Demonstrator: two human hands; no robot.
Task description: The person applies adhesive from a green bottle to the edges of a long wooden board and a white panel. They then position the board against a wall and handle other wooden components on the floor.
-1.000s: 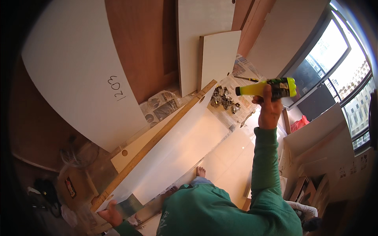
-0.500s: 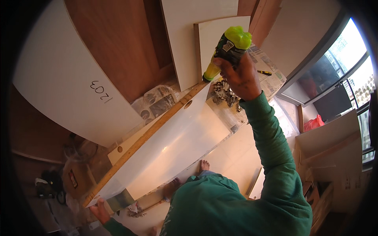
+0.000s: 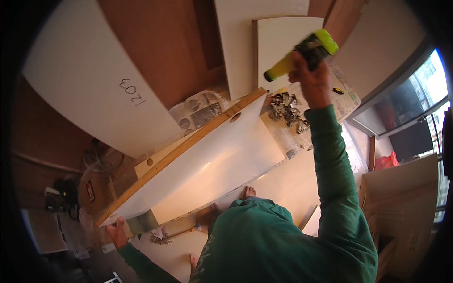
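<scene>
My right hand [image 3: 312, 80] is wrapped round a yellow-green bottle [image 3: 309, 51] with a black label. The bottle is tilted, its dark mouth end pointing down and left, apart from the board. Below it a white board [image 3: 207, 160] stands on its long side, slanting from lower left to upper right. Its bare wooden edge [image 3: 184, 148] faces up, with a round hole near the far end. At the near left corner my left hand [image 3: 118, 232] grips the white board. A heap of metal hinges [image 3: 289, 111] lies right of the board's far end.
A yellow-black tool [image 3: 338, 91] lies on the paper-covered surface at right. White panels [image 3: 89, 70] lean at the left and far side. A red bag [image 3: 386, 160] sits near the window. My bare foot [image 3: 249, 191] is beside the board.
My right hand has lifted the bottle off the board's far end and moved it up and right. My left hand still grips the near corner.
</scene>
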